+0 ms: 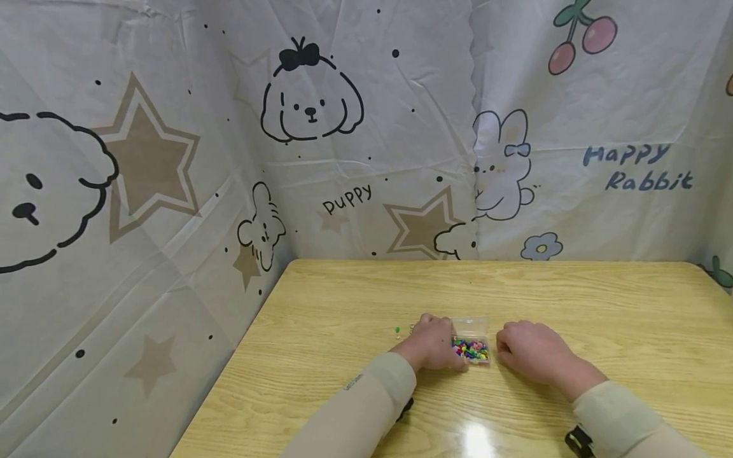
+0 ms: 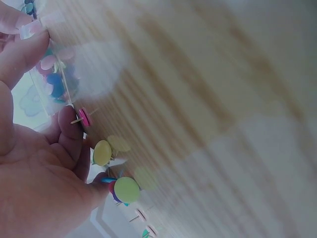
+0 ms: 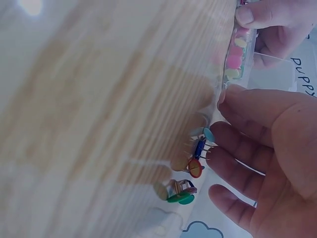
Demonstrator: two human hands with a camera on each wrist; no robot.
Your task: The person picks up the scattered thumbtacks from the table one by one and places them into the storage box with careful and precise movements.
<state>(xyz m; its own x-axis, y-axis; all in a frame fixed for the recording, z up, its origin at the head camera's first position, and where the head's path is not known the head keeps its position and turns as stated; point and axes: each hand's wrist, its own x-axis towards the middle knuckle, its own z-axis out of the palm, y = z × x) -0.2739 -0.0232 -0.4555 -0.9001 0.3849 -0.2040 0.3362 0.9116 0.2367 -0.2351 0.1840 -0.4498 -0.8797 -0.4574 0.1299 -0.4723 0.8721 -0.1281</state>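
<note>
A small clear plastic box [image 1: 484, 363] full of colourful thumbtacks [image 1: 471, 348] sits on the table, its transparent lid [image 1: 469, 327] raised at the back. My left hand [image 1: 432, 342] grips the box's left end, thumb at the near side. Beneath and beside that hand, the left wrist view shows loose tacks: a pink tack [image 2: 85, 117], a yellow tack [image 2: 102, 152] and a light green tack [image 2: 127, 190]. To the right of the box, my right hand [image 1: 534, 351] has loosely bent fingers with nothing visible in them. By its fingertips lie blue tacks [image 3: 199, 148], a red-rimmed tack [image 3: 195, 168] and green tacks [image 3: 179, 198].
The wood-grain table [image 1: 343, 292] extends around both hands. A few more loose tacks, among them a green one [image 1: 397, 330], lie left of the left hand. A printed cloth [image 1: 355, 159] hangs behind the table and along its left side.
</note>
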